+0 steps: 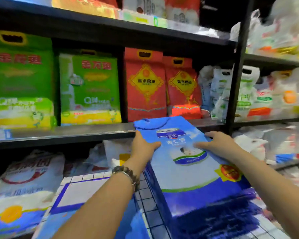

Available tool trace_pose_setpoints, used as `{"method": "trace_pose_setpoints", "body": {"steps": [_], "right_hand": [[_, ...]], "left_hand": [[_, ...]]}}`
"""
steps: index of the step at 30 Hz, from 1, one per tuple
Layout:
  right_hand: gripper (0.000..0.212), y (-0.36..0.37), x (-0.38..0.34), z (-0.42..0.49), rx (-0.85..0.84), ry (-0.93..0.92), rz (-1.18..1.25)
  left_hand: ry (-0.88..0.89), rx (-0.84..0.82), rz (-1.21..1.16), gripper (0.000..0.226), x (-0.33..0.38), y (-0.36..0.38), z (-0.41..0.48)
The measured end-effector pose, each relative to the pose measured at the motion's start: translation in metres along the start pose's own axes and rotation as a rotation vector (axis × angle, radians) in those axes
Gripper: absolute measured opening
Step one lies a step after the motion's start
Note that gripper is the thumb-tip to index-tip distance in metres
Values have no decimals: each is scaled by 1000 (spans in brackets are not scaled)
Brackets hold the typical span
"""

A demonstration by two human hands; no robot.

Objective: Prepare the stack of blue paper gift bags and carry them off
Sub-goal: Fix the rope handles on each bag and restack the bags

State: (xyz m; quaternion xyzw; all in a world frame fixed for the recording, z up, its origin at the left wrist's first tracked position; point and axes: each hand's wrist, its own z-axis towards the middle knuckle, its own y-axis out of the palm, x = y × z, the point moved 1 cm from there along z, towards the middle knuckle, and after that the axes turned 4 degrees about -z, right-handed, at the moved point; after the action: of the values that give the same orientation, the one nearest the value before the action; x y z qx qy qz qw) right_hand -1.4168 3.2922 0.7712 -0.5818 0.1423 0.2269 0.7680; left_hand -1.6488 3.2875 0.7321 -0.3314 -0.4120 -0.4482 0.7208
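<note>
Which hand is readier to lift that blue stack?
Probably the left hand: it grips the edge of the blue gift bags, thumb on top. The right hand lies flatter across them.

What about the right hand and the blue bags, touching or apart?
Touching. The head view shows the right hand lying on the top face of the blue bags, with thumb and fingers on the print and no gap.
</note>
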Motion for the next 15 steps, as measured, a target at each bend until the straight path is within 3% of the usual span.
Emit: {"method": "trace_pose_setpoints", "body": {"steps": [5, 7, 11, 15], "right_hand": [[75, 26, 54, 19, -150, 78, -268], [64, 37, 67, 24, -194, 92, -338], [65, 47, 70, 25, -343, 20, -432], [46, 31, 56, 26, -293, -66, -515]], "left_hand": [[-216, -116, 237, 46, -44, 49, 2], [-255, -176, 391, 46, -55, 55, -1], [-213, -324, 758, 55, -58, 46, -3], [-149, -419, 869, 54, -33, 31, -11]]}}
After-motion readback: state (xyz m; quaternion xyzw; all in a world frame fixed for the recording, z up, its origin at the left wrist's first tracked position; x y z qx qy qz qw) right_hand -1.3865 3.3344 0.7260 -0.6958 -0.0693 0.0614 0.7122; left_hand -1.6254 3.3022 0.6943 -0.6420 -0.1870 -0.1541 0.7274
